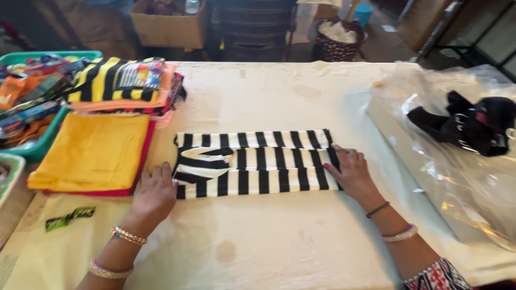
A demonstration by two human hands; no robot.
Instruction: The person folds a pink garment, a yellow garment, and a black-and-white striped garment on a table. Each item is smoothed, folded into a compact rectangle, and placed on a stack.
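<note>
Hands lie flat and open at either end of a folded black-and-white striped garment point(257, 162) in the middle of the frame. The left hand point(154, 192) rests palm down at the garment's lower left corner, fingers spread and fingertips touching the soft knit edge. The right hand point(352, 172) presses on the right end, fingers fanned over the stripes. Neither hand is clamped on anything; both simply lie on the cloth, well apart from each other. Thin bangles circle both wrists.

The garment forms a long, neat rectangle, its bands running across it, with a slanting fold of fabric showing at its left end. It lies on a worktop point(269, 241) covered in a cream cloth marked by a few faint round stains.

At the left of the frame sits a flat, square yellow fabric stack point(91, 150) over a red layer, just beside the striped garment. Above it, in the upper left, is a pile of folded clothes point(126, 83) topped by a yellow-and-black striped piece. A green plastic tray point(40, 145) full of colourful packets stands at the far left edge. A small green wrapper point(69, 218) lies in the lower left.

On the right, crinkled clear plastic sheeting point(462, 193) spreads over the worktop, with a rumpled black garment point(467, 123) inside it.
</note>
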